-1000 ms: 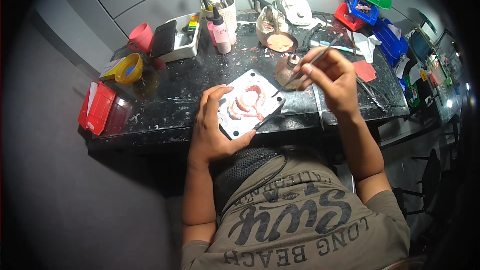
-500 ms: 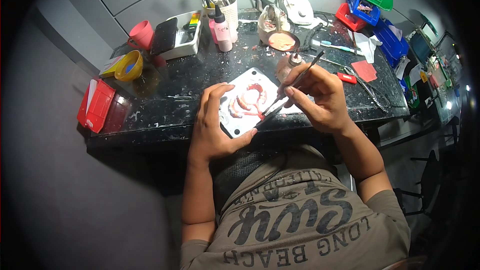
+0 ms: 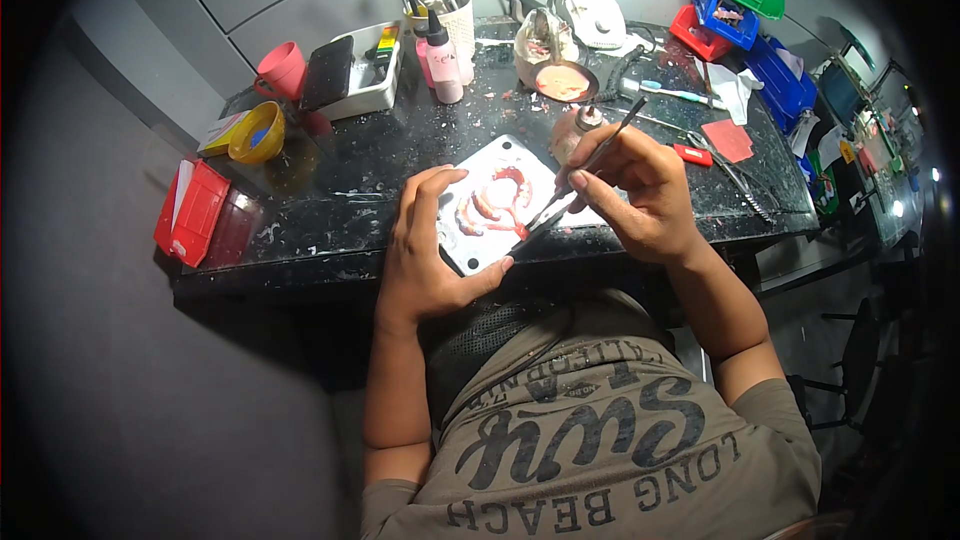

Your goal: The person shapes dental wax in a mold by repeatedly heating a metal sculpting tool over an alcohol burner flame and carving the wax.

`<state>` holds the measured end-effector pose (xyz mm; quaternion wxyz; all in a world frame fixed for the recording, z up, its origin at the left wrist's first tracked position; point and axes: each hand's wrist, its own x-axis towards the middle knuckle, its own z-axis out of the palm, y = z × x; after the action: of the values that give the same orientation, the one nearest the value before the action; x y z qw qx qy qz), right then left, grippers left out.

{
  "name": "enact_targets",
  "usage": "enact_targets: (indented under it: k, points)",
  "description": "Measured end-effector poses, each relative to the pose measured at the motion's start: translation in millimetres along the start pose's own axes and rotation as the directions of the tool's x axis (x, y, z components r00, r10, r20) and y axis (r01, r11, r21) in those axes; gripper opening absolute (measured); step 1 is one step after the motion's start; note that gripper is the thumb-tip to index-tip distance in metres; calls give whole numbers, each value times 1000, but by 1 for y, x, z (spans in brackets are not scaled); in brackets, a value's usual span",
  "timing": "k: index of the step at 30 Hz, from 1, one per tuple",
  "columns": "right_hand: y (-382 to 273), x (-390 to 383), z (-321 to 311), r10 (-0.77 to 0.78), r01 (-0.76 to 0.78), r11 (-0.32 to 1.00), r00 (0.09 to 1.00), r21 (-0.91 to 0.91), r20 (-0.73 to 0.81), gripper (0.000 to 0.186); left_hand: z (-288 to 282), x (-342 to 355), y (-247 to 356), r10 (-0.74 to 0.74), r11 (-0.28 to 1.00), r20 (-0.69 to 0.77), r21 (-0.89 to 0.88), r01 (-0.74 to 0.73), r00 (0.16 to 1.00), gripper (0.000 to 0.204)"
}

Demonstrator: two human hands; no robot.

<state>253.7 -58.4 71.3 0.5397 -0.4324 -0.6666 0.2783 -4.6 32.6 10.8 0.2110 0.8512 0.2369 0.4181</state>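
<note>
White block (image 3: 478, 172) is sitting in the left hand (image 3: 418, 250), right around the front edge of the black desk (image 3: 350, 165), and some red waxy pieces (image 3: 521, 231) are lying on its top face, a couple of them curving kinda like a horseshoe. That left hand is spreading pretty wide around the block's left side, fingers reaching along it and the thumb resting at the near corner. The right hand (image 3: 640, 190) is hovering just right of the block, narrowly pinching a thin dark tool (image 3: 625, 123), with the tip pointing at the red bit by the block's right edge; can't really tell if it's touching. Just past the block on the right, a jar (image 3: 567, 135) is hiding partly behind those fingers. Farther behind the block, a round dish (image 3: 563, 83) is holding pink stuff, and a squeeze bottle (image 3: 443, 65) is standing back and slightly left. Well left of the block, a yellow bowl (image 3: 258, 135) and a red box (image 3: 200, 215) are sitting. Off to its right, a flat pink sheet (image 3: 728, 141) is lying around.
</note>
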Motion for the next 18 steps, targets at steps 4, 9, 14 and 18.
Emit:
enact_targets:
  k: [4,9,14,18]
  points:
    - [1,9,-8,-44,55,994,994,99,-104,12,-1,0,2,-14,1000,1,-2,14,1000,91]
    - [10,45,-55,-179,191,981,879,-19,-442,13,0,-1,1,-31,999,-4,-9,31,1000,91]
    - [31,55,-73,-138,119,990,894,-71,-425,16,0,0,2,-9,1000,-2,5,9,1000,92]
    - [41,55,-76,-101,98,995,891,-30,-442,16,0,0,3,-25,1000,2,0,25,1000,92]
